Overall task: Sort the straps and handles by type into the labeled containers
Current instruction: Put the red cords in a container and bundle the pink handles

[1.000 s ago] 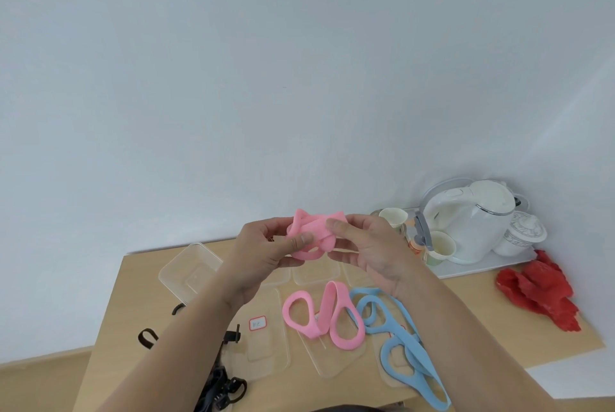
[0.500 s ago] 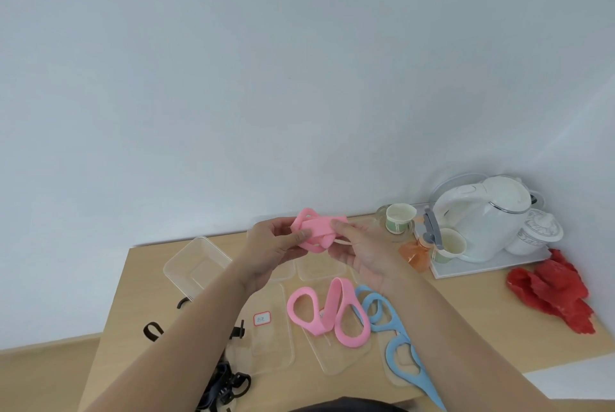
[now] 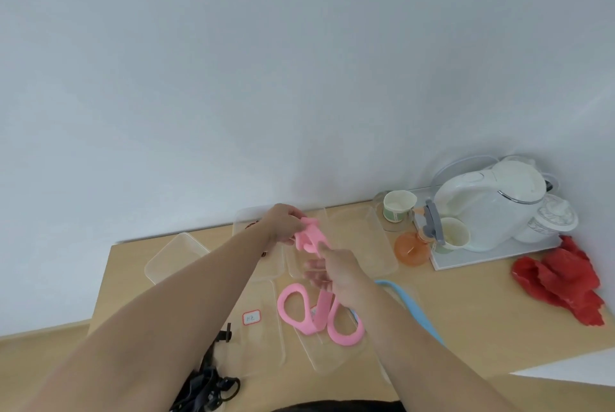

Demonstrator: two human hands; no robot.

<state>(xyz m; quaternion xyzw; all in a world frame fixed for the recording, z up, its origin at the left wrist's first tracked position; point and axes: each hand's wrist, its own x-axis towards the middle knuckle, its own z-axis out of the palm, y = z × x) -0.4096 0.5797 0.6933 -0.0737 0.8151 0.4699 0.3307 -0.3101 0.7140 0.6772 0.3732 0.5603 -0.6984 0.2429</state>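
While the pink strap (image 3: 311, 235) hung bunched up above the middle clear container (image 3: 381, 240) at the far side of the table (image 3: 466, 318), I had the left hand (image 3: 283, 223) on its upper end, fingers curled round the soft band and gripping it. The right hand (image 3: 341, 267) sat just below and in front of the strap, thumb side up against its lower edge. Its fingers were a blur on my feed, so I could not tell whether it was gripping or spread loose.

Nearer to me, a pair of pink loop handles (image 3: 322, 310) lay on a flat clear tray (image 3: 332, 361). Just left of that was another flat tray (image 3: 266, 345) with a small red-edged label (image 3: 252, 317). A blue strap (image 3: 412, 305) curved out from behind the right forearm. Down by the left forearm, at the near edge, lay a tangle of black straps (image 3: 203, 388). A deeper clear tub (image 3: 173, 255) stood off to the left.

Over on the far right stood a white kettle (image 3: 482, 212) on its tray, and a red cloth (image 3: 559, 282) lay crumpled beside it.
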